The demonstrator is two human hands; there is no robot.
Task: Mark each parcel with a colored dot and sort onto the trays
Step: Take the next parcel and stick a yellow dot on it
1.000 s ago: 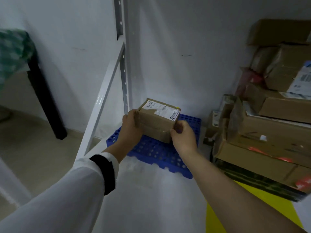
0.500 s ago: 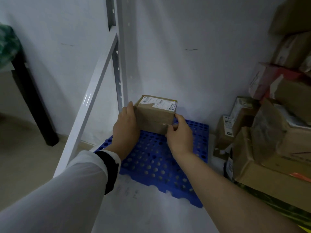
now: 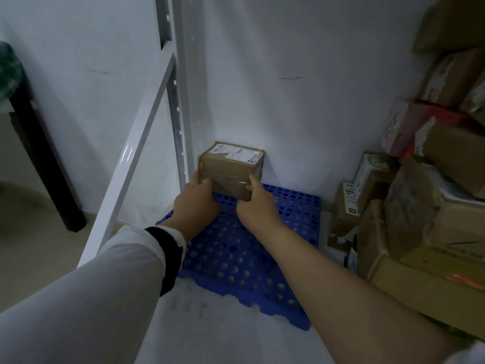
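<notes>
A small brown cardboard parcel [image 3: 231,165] with white shipping labels on top sits at the back left corner of the blue perforated tray [image 3: 262,253], against the white wall. My left hand [image 3: 196,203] grips the parcel's lower left front corner. My right hand [image 3: 256,203] pinches its lower right front edge. A small yellow mark shows at the parcel's top right corner.
A white metal shelf post [image 3: 183,88] and slanted rail [image 3: 131,158] stand left of the tray. A tall heap of cardboard parcels [image 3: 425,206] fills the right side, close to the tray's right edge. A dark table leg [image 3: 47,166] stands on the floor at left.
Both hands have carried the parcel away from me and set it down at the back of the blue tray against the wall. The view has tilted and shifted left.
</notes>
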